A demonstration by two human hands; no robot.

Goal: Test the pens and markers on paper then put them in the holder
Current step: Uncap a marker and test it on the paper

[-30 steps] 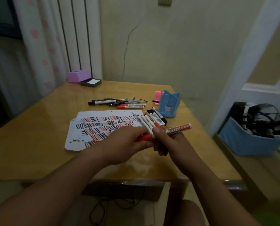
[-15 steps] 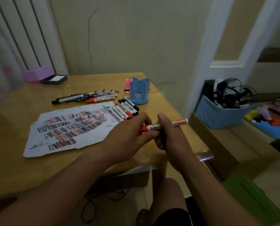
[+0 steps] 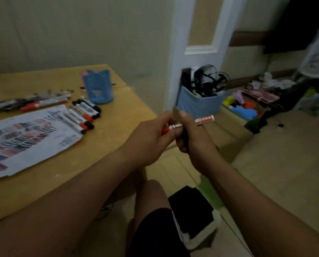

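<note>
Likely the uncapping step: my left hand (image 3: 149,134) is pinching the red marker (image 3: 205,120) at its cap end while my right hand (image 3: 194,140) is gripping the barrel, in mid-air. The next move is calling for a test stroke on the paper (image 3: 25,141) at nine o'clock; the holder (image 3: 99,89) is standing at ten o'clock.

The marker (image 3: 206,119) is showing "Win" near its red cap end and a "D" further along. The right hand (image 3: 192,138) is hiding the letters between. Small characters on its end band are blurring beyond reading.
</note>
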